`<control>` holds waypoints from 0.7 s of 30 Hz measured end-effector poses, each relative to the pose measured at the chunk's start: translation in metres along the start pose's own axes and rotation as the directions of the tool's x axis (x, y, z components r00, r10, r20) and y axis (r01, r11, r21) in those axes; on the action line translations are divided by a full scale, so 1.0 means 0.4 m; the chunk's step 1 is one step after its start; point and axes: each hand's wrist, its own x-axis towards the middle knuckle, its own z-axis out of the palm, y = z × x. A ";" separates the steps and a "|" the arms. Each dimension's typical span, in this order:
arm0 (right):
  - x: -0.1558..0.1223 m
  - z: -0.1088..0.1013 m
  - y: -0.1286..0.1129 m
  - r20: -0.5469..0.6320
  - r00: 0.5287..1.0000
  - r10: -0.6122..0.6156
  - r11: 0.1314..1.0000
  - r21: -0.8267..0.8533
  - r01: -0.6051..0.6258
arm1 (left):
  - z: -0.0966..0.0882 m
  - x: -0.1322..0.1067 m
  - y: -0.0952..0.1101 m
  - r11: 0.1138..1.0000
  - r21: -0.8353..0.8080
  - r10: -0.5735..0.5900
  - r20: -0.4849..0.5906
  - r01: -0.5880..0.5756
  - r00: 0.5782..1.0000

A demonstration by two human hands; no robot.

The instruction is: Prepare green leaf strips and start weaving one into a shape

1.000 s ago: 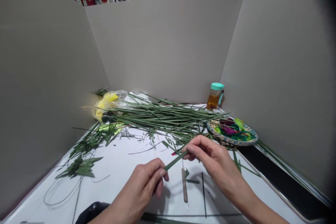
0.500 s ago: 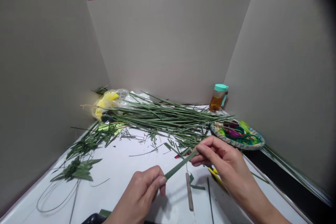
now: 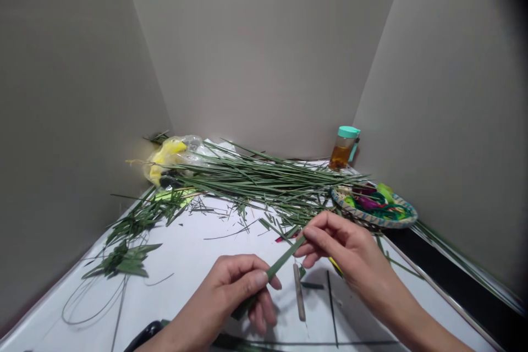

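A narrow green leaf strip (image 3: 284,257) is held between both hands above the white table (image 3: 193,264). My left hand (image 3: 231,297) pinches its lower end with thumb and fingers, and the strip runs on under the fingers. My right hand (image 3: 342,250) pinches the upper end. Below the strip a small wooden-handled tool (image 3: 299,292) lies on the table. A long pile of green leaf blades (image 3: 264,181) stretches across the table behind the hands.
A woven basket (image 3: 373,210) with coloured threads sits at the right, a teal-capped bottle (image 3: 344,147) behind it. A plastic bag with yellow contents (image 3: 171,157) lies at the back left. Folded leaf pieces (image 3: 124,261) and trimmings scatter left. Grey partition walls enclose the table.
My left hand has slid up along the strip, so more of it now passes under the fingers. The right hand keeps its pinch and has shifted slightly left. The view has tilted a little downward.
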 end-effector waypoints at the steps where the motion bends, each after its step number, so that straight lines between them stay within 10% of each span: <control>1: -0.003 0.011 -0.007 0.025 1.000 -0.005 0.999 -0.036 0.006 | 0.000 0.000 0.000 1.000 -0.011 -0.001 0.003 0.001 1.000; 14: -0.002 0.101 0.006 0.231 0.973 -0.002 0.999 -0.042 0.012 | 0.008 -0.002 -0.002 0.986 -0.118 0.097 -0.159 -0.117 0.982; 21: 0.001 0.138 0.035 0.130 0.990 -0.050 0.981 -0.178 0.073 | 0.016 -0.004 0.002 0.989 -0.057 0.119 -0.272 -0.140 0.955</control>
